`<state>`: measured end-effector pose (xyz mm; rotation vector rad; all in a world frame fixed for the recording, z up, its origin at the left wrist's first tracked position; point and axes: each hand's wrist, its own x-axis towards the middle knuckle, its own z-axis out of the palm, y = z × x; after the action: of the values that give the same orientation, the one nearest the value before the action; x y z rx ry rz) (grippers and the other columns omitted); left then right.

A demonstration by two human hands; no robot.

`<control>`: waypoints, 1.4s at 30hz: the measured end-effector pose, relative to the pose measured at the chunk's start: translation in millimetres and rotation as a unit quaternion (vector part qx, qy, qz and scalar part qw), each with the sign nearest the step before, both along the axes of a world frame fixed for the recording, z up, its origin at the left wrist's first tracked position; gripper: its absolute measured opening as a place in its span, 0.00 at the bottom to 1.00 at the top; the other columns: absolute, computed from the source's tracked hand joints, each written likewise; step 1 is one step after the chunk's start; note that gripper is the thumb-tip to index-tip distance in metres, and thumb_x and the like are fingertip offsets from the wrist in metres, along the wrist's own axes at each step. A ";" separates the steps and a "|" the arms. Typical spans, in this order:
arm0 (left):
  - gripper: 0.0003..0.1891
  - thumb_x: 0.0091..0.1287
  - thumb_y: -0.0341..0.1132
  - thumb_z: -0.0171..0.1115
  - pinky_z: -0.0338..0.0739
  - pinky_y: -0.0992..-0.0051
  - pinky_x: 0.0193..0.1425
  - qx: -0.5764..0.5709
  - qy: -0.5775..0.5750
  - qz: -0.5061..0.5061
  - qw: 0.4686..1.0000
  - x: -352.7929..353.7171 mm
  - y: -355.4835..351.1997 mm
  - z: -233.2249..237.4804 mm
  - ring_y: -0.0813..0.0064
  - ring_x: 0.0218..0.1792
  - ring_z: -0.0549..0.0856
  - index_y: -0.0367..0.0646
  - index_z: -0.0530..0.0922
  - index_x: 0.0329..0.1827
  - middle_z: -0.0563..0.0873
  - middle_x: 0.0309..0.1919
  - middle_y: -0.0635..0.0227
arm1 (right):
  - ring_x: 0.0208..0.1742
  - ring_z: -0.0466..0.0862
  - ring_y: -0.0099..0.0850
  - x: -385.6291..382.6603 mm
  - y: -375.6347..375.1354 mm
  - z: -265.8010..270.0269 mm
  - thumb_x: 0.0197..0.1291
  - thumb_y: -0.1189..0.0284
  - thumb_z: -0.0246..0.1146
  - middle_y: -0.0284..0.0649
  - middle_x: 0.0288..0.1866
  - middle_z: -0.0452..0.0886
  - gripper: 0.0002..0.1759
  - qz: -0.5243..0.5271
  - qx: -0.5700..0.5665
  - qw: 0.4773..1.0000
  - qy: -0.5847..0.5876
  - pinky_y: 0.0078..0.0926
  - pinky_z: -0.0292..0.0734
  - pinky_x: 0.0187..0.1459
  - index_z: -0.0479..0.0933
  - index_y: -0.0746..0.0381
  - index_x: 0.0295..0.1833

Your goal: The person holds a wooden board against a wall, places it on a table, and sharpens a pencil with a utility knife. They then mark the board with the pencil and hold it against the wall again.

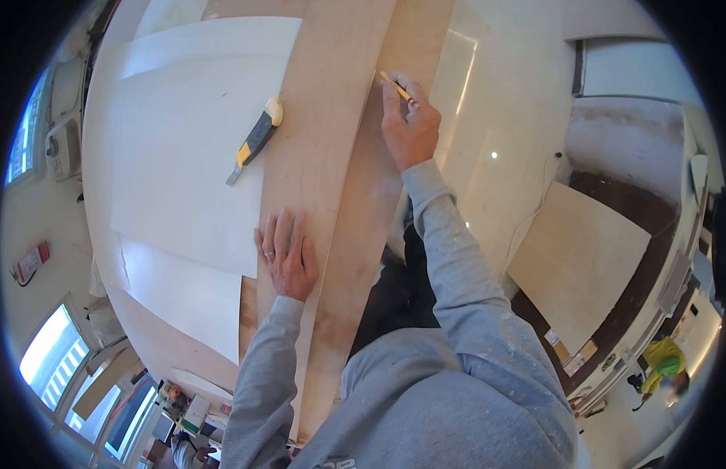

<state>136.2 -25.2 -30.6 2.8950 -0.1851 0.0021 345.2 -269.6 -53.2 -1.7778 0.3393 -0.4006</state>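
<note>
My right hand (pixel 411 129) grips a yellow pencil (pixel 396 86) between thumb and fingers, beside the long edge of a light wooden board (pixel 320 109). On that board rests my left hand (pixel 287 258), palm down with its fingers stretched forward; one finger wears a ring. Along the board's right side runs a browner wooden strip (pixel 355 242), partly covered by it. A yellow and black utility knife (pixel 256 142) lies to the left, on a white sheet (pixel 187 144), its handle end touching or very near the board. Whether the pencil tip touches the wood cannot be made out.
On the right, a loose light panel (pixel 579 262) lies over a dark brown surface, with a thin cable (pixel 535 211) near it. A person in a yellow-green top (pixel 665 361) is far off at the right. Tools and boxes (pixel 183 414) stand at the lower left.
</note>
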 end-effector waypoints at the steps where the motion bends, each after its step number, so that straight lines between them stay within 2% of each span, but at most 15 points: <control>1: 0.24 0.82 0.38 0.55 0.46 0.43 0.91 0.001 -0.001 -0.001 1.000 -0.2 0.5 -0.3 0.52 0.85 0.64 0.48 0.79 0.79 0.74 0.82 0.59 | 0.37 0.87 0.34 0.9 0.5 -1.4 0.77 0.66 0.67 0.45 0.45 0.92 0.13 0.000 -0.005 1.000 -0.009 0.31 0.81 0.42 0.87 0.61 0.57; 8: 0.25 0.82 0.38 0.56 0.46 0.43 0.91 0.006 0.004 -0.001 1.000 -0.8 1.4 -1.0 0.51 0.85 0.63 0.48 0.79 0.80 0.73 0.82 0.58 | 0.41 0.86 0.41 4.7 1.7 1.7 0.78 0.65 0.66 0.45 0.41 0.90 0.13 0.010 -0.061 0.998 -0.011 0.37 0.82 0.44 0.87 0.61 0.58; 14: 0.25 0.82 0.38 0.55 0.45 0.42 0.91 0.010 0.011 -0.002 1.000 -1.3 2.4 -1.3 0.51 0.86 0.62 0.48 0.78 0.81 0.72 0.83 0.58 | 0.42 0.86 0.42 6.8 2.7 3.4 0.76 0.68 0.68 0.45 0.41 0.89 0.11 0.012 -0.112 0.993 -0.018 0.40 0.82 0.46 0.88 0.61 0.57; 17: 0.25 0.82 0.39 0.55 0.45 0.42 0.91 0.011 0.012 -0.004 1.000 -1.0 2.8 -2.2 0.51 0.86 0.62 0.49 0.77 0.81 0.72 0.83 0.58 | 0.42 0.89 0.41 7.1 3.9 -5.3 0.75 0.68 0.70 0.47 0.44 0.91 0.11 0.006 -0.159 0.985 -0.061 0.37 0.83 0.45 0.89 0.62 0.56; 20: 0.25 0.82 0.39 0.55 0.45 0.42 0.91 0.011 0.010 -0.006 1.000 -1.5 3.8 -3.3 0.51 0.86 0.62 0.49 0.77 0.81 0.72 0.83 0.58 | 0.42 0.88 0.41 3.8 6.3 -6.6 0.75 0.69 0.69 0.46 0.43 0.91 0.11 0.003 -0.165 0.984 -0.064 0.36 0.82 0.45 0.89 0.61 0.56; 23: 0.25 0.82 0.39 0.55 0.46 0.42 0.91 0.011 0.012 -0.007 1.000 -1.9 3.8 -2.2 0.51 0.86 0.62 0.49 0.77 0.81 0.72 0.83 0.59 | 0.44 0.87 0.45 1.0 6.3 0.6 0.75 0.70 0.68 0.44 0.39 0.88 0.11 0.020 -0.152 0.988 -0.036 0.43 0.81 0.49 0.86 0.61 0.58; 27: 0.25 0.82 0.38 0.55 0.46 0.43 0.91 0.006 0.013 -0.004 1.000 -2.8 2.6 0.2 0.52 0.86 0.63 0.48 0.78 0.80 0.73 0.82 0.59 | 0.41 0.86 0.45 -6.2 7.4 0.6 0.75 0.70 0.68 0.43 0.38 0.88 0.11 0.030 -0.167 0.985 -0.041 0.43 0.81 0.48 0.86 0.61 0.57; 32: 0.25 0.82 0.38 0.55 0.46 0.43 0.91 0.002 0.001 -0.006 1.000 -2.0 2.4 -0.1 0.51 0.85 0.64 0.48 0.78 0.80 0.74 0.81 0.58 | 0.40 0.86 0.42 -53.5 17.8 11.1 0.74 0.70 0.70 0.46 0.41 0.90 0.10 0.077 -0.166 0.983 0.014 0.37 0.81 0.45 0.89 0.61 0.55; 38: 0.24 0.82 0.39 0.57 0.47 0.43 0.90 0.002 -0.026 -0.014 1.000 -1.9 6.8 -7.4 0.53 0.84 0.66 0.50 0.79 0.80 0.75 0.81 0.59 | 0.43 0.87 0.46 -137.1 43.0 4.6 0.72 0.72 0.70 0.45 0.39 0.88 0.12 0.099 -0.167 0.980 -0.037 0.43 0.80 0.51 0.86 0.62 0.58; 42: 0.25 0.81 0.40 0.58 0.49 0.43 0.89 -0.010 -0.044 -0.006 0.999 -4.3 5.3 -7.5 0.54 0.83 0.69 0.55 0.78 0.80 0.77 0.79 0.63 | 0.46 0.88 0.47 -200.4 62.4 6.3 0.71 0.73 0.71 0.46 0.41 0.89 0.12 0.141 -0.149 0.979 -0.012 0.43 0.80 0.52 0.86 0.61 0.58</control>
<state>131.9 -20.0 -38.1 2.8756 -0.2177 0.1300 144.8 -207.2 -46.9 -2.0766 0.0057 -0.2793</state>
